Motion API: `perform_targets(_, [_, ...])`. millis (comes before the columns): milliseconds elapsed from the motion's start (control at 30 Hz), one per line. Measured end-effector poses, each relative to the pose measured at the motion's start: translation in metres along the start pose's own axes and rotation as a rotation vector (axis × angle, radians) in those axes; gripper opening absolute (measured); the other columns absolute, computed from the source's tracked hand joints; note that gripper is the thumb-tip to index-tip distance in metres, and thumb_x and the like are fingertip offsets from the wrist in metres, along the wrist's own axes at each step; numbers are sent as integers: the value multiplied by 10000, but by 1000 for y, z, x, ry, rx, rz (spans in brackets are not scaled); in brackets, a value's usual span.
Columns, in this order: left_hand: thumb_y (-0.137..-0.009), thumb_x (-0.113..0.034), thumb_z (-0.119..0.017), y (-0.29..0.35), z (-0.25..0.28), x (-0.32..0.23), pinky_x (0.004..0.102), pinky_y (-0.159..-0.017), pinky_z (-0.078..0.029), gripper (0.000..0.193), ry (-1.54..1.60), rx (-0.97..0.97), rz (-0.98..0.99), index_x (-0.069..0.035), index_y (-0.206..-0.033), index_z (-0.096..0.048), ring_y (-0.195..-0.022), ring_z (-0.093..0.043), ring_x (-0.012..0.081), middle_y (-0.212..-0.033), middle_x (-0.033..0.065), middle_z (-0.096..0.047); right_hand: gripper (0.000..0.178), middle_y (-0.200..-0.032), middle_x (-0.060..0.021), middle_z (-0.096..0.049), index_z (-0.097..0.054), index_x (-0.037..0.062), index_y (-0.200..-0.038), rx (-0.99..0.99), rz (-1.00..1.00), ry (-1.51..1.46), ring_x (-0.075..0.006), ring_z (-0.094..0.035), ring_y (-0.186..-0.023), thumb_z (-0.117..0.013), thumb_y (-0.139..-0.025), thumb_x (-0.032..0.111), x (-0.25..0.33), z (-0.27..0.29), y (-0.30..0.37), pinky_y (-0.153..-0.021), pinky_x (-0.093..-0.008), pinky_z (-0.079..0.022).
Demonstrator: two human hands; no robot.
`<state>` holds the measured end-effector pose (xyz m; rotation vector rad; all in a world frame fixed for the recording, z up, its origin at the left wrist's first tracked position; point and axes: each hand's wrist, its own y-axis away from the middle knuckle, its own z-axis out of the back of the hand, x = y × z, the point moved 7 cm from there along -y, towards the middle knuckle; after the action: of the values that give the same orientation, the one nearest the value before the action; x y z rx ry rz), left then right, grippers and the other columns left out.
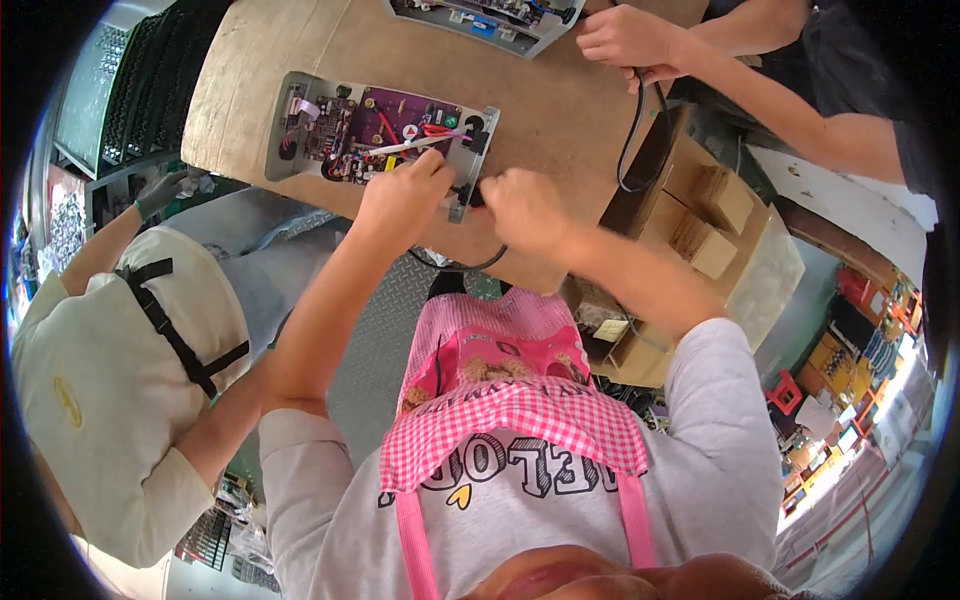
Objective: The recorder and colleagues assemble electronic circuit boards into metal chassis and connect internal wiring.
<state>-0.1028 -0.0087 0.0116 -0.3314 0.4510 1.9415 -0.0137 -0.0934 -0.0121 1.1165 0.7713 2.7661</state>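
An opened metal chassis (pixel 485 150) lies on the table, its purple circuit board (pixel 395 115) and red and white wires (pixel 405 147) exposed. My left hand (pixel 405 195) reaches over the near side of the chassis, fingers pinched together just inside its right end panel. What they hold is hidden. On the outer side of that panel, my right hand (pixel 525 210) is closed around a black cable (pixel 455 267). The cable loops down over the table's near edge. Where it meets the panel is covered by my fingers.
Across the table (pixel 560 130), another person's hands (pixel 635 45) hold a black cable beside a second opened chassis (pixel 490 20). A second person (pixel 130 370) stands close on my left. Cardboard boxes (pixel 705 245) stand at the table's right side.
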Motion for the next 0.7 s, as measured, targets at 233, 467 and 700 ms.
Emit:
perform_targets(233, [-828, -176, -620, -1, 2, -3, 409, -576, -507, 101, -28, 28, -25, -91, -873, -591, -760, -643, 271, -908, 56, -558, 265, -880, -151, -687, -648, 12, -983, 157, -190, -574, -326, -640, -902, -657, -827, 226, -46, -14, -17, -725, -380, -490])
perform_targets(467, [-829, -190, -624, 3, 0, -4, 378, -559, -519, 100, -47, -17, -42, -101, -859, -590, -742, -649, 238, -890, 45, -551, 318, -868, -155, -688, -651, 17, -912, 69, -136, 8, -339, -629, -929, -724, -775, 295, -20, 0, -11, -770, -369, -484])
perform_targets(700, [-806, -185, -639, -2, 1, -3, 358, -558, -519, 106, -65, -36, -79, -109, -868, -598, -705, -647, 230, -886, 36, -556, 343, -883, -188, -676, -624, -55, -989, -26, -107, -698, -272, -656, -766, -687, -823, 239, -54, -38, -10, -716, -364, -498])
